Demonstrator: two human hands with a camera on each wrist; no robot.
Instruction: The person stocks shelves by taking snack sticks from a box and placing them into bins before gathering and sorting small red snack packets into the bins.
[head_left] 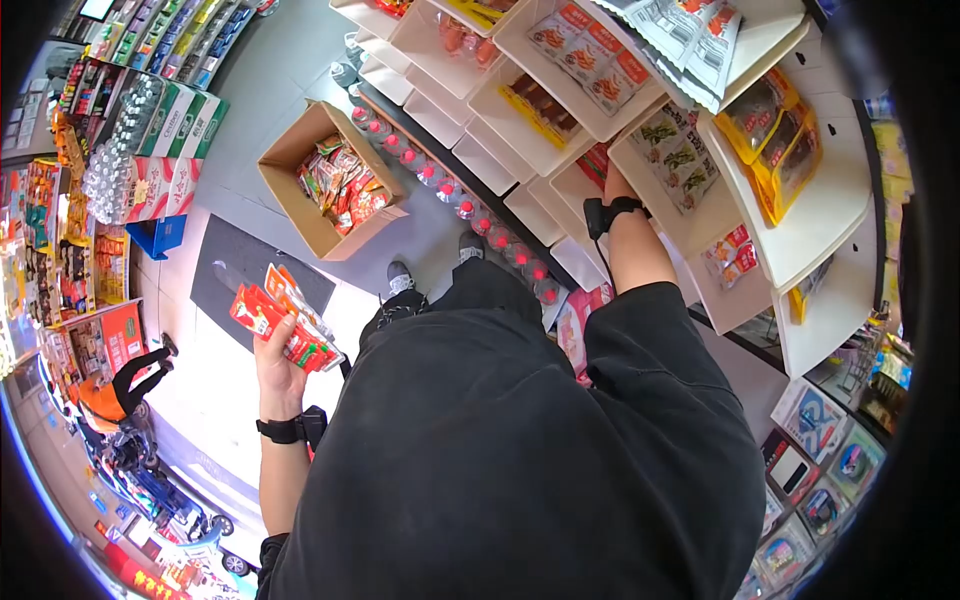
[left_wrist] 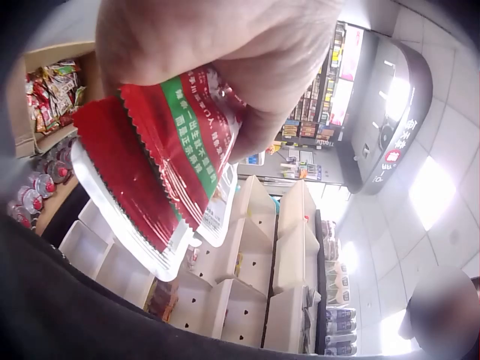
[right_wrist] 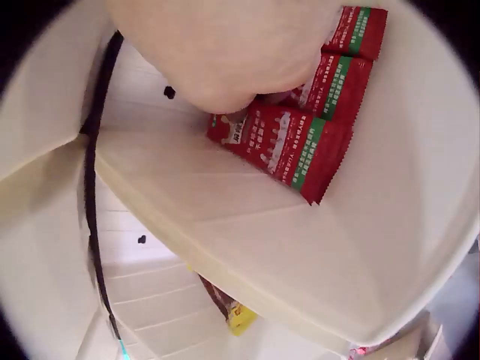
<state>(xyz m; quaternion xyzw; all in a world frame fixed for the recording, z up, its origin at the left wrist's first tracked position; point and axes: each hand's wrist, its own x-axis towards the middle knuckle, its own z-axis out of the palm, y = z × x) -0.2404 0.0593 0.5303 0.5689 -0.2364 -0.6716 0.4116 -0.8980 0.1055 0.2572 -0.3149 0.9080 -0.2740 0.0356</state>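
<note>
- left hand: we note its fingers clamped on a fanned bunch of red packets, held in front of the torso, above the floor. the wrist view shows a green stripe on these packets.
- right hand: reached into a white bin of the shelf rack. it covers part of the shelved packets, same red-and-green kind, lying flat in the bin. we cannot tell whether its fingers are apart or together.
- cardboard box of mixed packets sits on the floor, left of the rack.
- a row of red-capped bottles runs along the rack's foot.
</note>
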